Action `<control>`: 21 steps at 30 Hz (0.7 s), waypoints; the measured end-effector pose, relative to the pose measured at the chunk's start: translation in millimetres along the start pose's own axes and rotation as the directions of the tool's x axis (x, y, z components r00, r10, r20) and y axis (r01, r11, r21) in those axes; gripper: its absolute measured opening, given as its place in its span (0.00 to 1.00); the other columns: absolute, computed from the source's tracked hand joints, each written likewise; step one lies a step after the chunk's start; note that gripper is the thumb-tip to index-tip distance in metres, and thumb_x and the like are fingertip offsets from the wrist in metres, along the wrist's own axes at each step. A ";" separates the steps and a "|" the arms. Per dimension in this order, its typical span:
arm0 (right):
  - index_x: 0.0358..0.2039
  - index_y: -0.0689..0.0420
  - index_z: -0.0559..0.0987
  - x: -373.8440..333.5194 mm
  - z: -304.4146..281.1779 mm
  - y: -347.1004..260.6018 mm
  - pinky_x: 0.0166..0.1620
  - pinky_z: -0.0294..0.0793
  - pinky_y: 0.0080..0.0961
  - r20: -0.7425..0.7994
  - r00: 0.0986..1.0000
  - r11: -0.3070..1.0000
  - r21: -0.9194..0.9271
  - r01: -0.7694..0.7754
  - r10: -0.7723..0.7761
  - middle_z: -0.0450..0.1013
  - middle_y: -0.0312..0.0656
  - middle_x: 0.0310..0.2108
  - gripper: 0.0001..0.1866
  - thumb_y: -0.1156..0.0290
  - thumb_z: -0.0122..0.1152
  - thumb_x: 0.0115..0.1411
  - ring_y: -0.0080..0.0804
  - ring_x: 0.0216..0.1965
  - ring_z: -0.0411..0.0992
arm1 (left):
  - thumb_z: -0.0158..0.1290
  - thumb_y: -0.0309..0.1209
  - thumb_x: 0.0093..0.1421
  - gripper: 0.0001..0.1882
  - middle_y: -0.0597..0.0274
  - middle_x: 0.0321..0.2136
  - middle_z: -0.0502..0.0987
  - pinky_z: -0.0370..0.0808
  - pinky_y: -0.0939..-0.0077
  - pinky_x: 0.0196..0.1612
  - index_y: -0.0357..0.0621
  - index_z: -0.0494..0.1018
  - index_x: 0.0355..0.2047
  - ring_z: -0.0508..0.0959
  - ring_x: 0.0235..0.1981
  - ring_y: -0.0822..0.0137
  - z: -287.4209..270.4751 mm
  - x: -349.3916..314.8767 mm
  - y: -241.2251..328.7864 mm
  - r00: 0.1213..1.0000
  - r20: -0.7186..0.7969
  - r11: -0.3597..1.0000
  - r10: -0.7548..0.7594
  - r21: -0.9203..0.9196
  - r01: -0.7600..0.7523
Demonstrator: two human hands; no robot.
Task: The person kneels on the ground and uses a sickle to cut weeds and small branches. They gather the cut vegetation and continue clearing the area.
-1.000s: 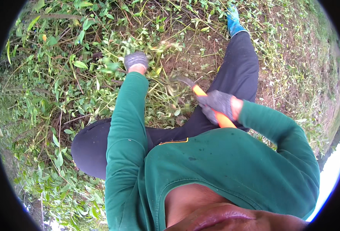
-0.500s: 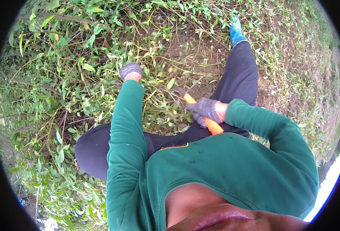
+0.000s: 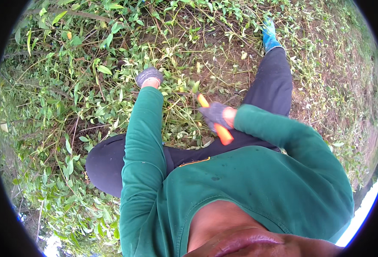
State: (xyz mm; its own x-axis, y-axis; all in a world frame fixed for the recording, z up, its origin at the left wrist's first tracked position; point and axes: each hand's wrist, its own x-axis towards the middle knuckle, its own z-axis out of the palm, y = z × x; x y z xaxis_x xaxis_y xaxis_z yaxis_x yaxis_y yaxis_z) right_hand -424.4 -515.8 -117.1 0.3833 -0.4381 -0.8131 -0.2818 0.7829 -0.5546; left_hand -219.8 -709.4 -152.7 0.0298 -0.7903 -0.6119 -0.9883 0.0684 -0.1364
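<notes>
My left hand (image 3: 149, 76), in a grey knitted glove, is closed in a fist low among the weeds (image 3: 171, 79); stems stick out beside it, and its fingertips are hidden. My right hand (image 3: 215, 115), gloved alike, wraps round the bright orange handle (image 3: 224, 135) of what looks like a sickle. Its handle slants up and left from my lap, one end showing below the hand and the other above. The blade is blurred and partly lost among the stems between my two hands.
Dense leafy weeds (image 3: 69, 141) cover the ground at left and ahead. Brown soil (image 3: 227, 55) shows in front of me. My legs in dark trousers (image 3: 268, 81) are spread, with a blue boot (image 3: 271, 36) at far right. A thin branch (image 3: 84, 15) lies at the upper left.
My right hand has moved left and slightly up with the orange-handled sickle, toward my left hand. My left hand stays in nearly the same spot. The view has shifted a little.
</notes>
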 end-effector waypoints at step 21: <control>0.23 0.56 0.67 -115.7 -14.4 -24.3 0.13 0.62 0.25 0.159 0.963 0.961 0.134 -0.240 0.218 0.60 0.34 0.11 0.18 0.57 0.51 0.63 0.26 0.08 0.60 | 0.50 0.40 0.54 0.19 0.57 0.48 0.75 0.72 0.58 0.48 0.50 0.77 0.44 0.76 0.49 0.53 -5.2 -6.9 -16.7 0.999 -0.034 0.999 0.000 -0.048 -0.002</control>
State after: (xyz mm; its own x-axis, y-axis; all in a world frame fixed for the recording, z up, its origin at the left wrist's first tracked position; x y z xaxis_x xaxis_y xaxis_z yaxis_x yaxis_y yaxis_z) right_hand -474.6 -490.5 -12.1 0.4478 -0.1807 -0.8757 -0.2449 0.9172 -0.3144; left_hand -204.3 -708.3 -142.2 0.0246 -0.8107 -0.5850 -0.9944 0.0404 -0.0979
